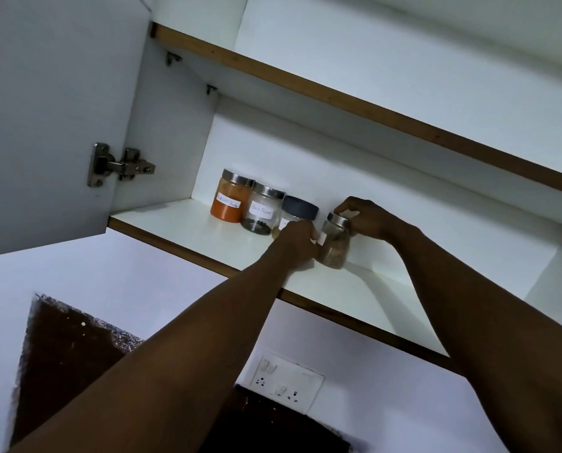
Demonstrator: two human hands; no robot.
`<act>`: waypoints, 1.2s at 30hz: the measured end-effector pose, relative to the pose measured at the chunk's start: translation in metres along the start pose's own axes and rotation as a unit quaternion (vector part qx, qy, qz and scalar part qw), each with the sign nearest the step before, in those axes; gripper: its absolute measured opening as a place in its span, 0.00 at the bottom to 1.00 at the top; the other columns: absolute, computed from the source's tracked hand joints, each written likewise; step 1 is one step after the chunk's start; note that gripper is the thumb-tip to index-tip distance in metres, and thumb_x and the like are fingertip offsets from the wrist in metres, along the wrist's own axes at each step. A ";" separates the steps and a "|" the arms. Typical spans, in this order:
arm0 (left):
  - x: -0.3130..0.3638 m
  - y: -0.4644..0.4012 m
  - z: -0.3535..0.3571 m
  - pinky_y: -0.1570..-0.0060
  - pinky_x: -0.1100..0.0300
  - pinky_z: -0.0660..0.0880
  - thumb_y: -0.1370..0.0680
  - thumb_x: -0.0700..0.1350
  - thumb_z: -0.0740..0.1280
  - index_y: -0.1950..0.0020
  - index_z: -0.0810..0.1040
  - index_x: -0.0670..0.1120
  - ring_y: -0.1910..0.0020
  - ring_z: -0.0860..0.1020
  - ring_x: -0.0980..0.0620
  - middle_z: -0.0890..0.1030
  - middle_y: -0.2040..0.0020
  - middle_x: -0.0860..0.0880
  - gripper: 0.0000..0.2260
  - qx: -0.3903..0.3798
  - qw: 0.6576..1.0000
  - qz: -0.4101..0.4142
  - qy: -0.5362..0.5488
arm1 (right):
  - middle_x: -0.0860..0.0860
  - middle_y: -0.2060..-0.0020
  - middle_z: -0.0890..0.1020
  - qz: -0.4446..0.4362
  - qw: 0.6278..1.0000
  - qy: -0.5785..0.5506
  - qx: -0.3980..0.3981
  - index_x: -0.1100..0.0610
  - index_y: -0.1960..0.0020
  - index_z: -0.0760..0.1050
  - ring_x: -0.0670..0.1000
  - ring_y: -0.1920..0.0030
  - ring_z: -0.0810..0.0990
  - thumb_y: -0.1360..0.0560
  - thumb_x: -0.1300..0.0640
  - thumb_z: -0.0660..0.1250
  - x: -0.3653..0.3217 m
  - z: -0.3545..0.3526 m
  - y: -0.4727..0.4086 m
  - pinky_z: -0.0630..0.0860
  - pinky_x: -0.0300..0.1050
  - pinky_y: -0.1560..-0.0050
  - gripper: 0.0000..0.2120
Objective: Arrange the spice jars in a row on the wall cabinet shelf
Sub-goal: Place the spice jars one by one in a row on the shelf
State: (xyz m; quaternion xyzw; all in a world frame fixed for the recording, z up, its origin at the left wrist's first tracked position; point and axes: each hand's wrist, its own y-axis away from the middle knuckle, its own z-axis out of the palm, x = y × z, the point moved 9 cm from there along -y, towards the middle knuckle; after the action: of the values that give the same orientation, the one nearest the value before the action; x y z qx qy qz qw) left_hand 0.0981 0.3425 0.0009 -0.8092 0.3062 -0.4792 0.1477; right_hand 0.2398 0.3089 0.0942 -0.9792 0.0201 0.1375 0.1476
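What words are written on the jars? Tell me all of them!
"Black Pepper": white label on the black pepper jar.
Orange jar: handwritten label, too blurred to read.
Blue-lidded jar: label starts "Co", the rest hidden behind the left hand.
Held jar: label hidden.

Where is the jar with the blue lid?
In the head view the blue-lid jar stands on the shelf, third from the left, just right of the black pepper jar and partly behind the left hand.
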 end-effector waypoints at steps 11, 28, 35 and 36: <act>0.002 0.002 -0.002 0.40 0.49 0.78 0.24 0.37 0.70 0.44 0.80 0.39 0.45 0.81 0.44 0.83 0.46 0.41 0.09 0.010 1.000 -0.003 -0.021 | 0.57 0.40 0.82 -0.009 0.981 0.185 0.064 0.60 0.41 0.83 0.58 0.38 0.77 0.25 0.43 0.72 -0.016 -0.002 -0.008 0.77 0.49 0.40 0.22; 0.008 0.008 -0.033 0.51 0.55 0.75 0.23 0.39 0.70 0.50 0.79 0.38 0.48 0.82 0.41 0.82 0.53 0.41 0.05 0.121 0.992 -0.022 -0.020 | 0.53 0.46 0.86 -0.085 0.985 0.090 0.118 0.58 0.44 0.84 0.55 0.45 0.83 0.25 0.59 0.73 -0.019 -0.004 0.002 0.75 0.43 0.45 0.11; 0.009 0.014 -0.045 0.41 0.51 0.78 0.26 0.38 0.75 0.41 0.79 0.36 0.43 0.80 0.41 0.82 0.43 0.38 0.15 0.186 0.982 -0.019 -0.029 | 0.54 0.45 0.86 -0.082 0.986 0.064 0.131 0.60 0.43 0.84 0.55 0.43 0.83 0.25 0.62 0.73 -0.016 -0.003 0.004 0.76 0.46 0.40 0.11; 0.008 0.014 -0.045 0.39 0.51 0.78 0.26 0.38 0.75 0.39 0.79 0.36 0.41 0.80 0.41 0.82 0.41 0.39 0.17 0.187 0.982 -0.025 -0.031 | 0.54 0.46 0.86 -0.081 0.986 0.062 0.134 0.60 0.44 0.84 0.55 0.43 0.83 0.25 0.63 0.73 -0.016 -0.003 0.003 0.76 0.44 0.40 0.11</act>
State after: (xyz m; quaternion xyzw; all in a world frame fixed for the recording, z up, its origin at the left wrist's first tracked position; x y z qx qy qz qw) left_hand 0.0567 0.3290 0.0215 -0.7892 0.1863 -0.5061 0.2940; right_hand 0.2250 0.3051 0.1002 -0.9555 -0.0318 0.0603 0.2869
